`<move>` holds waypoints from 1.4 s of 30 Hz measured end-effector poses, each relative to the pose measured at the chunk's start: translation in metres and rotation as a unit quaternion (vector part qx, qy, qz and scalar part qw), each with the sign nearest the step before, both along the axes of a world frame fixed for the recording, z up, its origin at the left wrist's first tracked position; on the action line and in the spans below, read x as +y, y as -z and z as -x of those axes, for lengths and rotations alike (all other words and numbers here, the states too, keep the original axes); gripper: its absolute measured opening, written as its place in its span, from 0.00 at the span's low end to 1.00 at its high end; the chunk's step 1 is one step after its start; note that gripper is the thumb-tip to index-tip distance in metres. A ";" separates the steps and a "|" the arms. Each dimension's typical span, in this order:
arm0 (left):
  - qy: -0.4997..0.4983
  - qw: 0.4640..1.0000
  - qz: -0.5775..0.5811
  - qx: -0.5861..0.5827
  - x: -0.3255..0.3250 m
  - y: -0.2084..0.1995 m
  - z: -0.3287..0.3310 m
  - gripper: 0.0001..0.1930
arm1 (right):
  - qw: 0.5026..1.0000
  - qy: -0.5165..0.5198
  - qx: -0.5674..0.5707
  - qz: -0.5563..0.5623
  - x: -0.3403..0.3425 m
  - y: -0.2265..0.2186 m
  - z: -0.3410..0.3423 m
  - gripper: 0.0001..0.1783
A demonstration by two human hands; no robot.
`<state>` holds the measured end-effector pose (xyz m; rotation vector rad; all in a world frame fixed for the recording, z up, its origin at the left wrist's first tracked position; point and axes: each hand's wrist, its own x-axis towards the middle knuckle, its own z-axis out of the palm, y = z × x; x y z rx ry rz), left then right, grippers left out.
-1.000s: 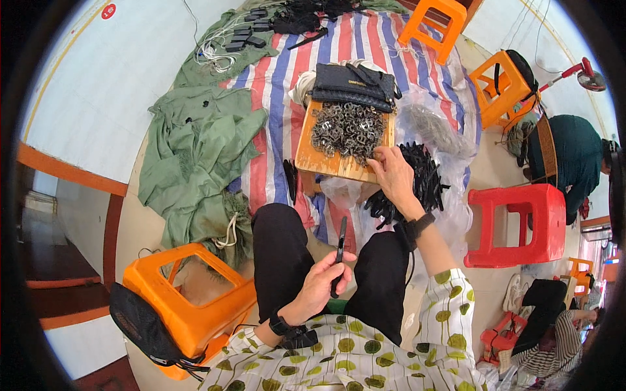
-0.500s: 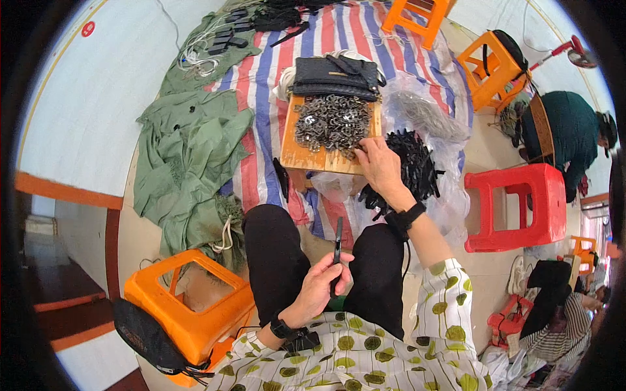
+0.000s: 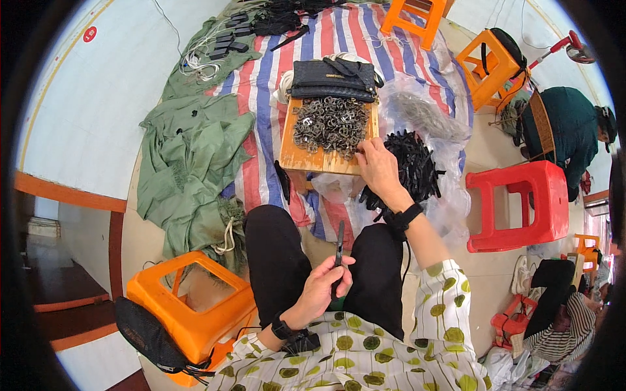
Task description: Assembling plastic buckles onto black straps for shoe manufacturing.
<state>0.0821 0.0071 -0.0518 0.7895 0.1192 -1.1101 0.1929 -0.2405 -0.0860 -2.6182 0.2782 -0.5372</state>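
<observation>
Upright in my left hand, above my lap, is a short black strap; the fingers are closed around its lower part. Out in front, my right hand reaches to the near right corner of a small wooden table. Its fingertips are bent together beside a heap of small metal buckles; whatever they pinch is too small to make out. Just right of that hand lies a pile of black straps, partly covered by my wrist.
A black bag lies at the table's far end. Striped sheeting spreads beneath, with green cloth at left. An orange stool stands near left, a red stool at right. Another person bends over at far right.
My right fingertips have shifted slightly at the table's corner, close to the heap's edge. The left hand still holds the strap in nearly the same place.
</observation>
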 end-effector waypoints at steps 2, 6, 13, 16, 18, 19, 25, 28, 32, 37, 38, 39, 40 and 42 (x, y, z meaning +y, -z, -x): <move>0.005 1.000 -0.010 0.001 0.000 -0.001 -0.001 0.13 | 1.000 0.001 -0.002 -0.003 0.000 0.001 -0.002 0.07; -0.001 1.000 -0.019 -0.005 0.004 0.004 -0.002 0.13 | 0.996 0.007 -0.068 -0.062 -0.007 0.003 0.001 0.05; -0.013 0.999 -0.029 -0.025 0.006 0.005 0.000 0.13 | 0.770 -0.009 0.017 -0.638 -0.017 -0.025 0.036 0.07; -0.018 0.996 -0.044 -0.070 0.006 -0.002 0.001 0.13 | 0.724 -0.051 0.062 -0.685 -0.001 -0.057 0.080 0.08; -0.007 0.992 -0.043 -0.122 0.005 -0.009 0.004 0.13 | 0.754 -0.073 0.091 -0.646 0.018 -0.080 0.118 0.08; -0.002 0.988 -0.039 -0.152 0.004 -0.013 0.008 0.12 | 0.785 -0.111 0.098 -0.601 0.024 -0.086 0.137 0.08; 0.059 0.972 -0.033 -0.226 0.000 -0.038 0.036 0.11 | 0.798 -0.127 0.086 -0.582 0.069 -0.101 0.217 0.05; 0.056 0.967 -0.032 -0.246 0.000 -0.043 0.049 0.08 | 0.809 -0.134 0.054 -0.570 0.083 -0.097 0.241 0.05; 0.084 0.956 -0.082 -0.269 0.004 -0.045 0.060 0.06 | 0.865 -0.117 0.049 -0.485 0.097 -0.101 0.260 0.06; 0.139 0.934 -0.096 -0.316 0.008 -0.051 0.070 0.09 | 0.842 -0.043 0.015 -0.537 0.111 -0.091 0.277 0.06; 0.134 0.951 -0.053 -0.275 0.010 -0.049 0.070 0.11 | 0.786 -0.033 0.018 -0.617 0.110 -0.089 0.279 0.06; 0.134 0.950 -0.053 -0.277 0.012 -0.048 0.070 0.11 | 0.770 -0.040 0.003 -0.637 0.107 -0.086 0.281 0.05; 0.126 0.966 -0.020 -0.224 0.014 -0.048 0.070 0.13 | 0.763 -0.036 -0.006 -0.645 0.104 -0.085 0.283 0.06; 0.117 0.978 0.015 -0.169 0.018 -0.048 0.070 0.15 | 0.752 -0.021 -0.052 -0.656 0.102 -0.080 0.284 0.07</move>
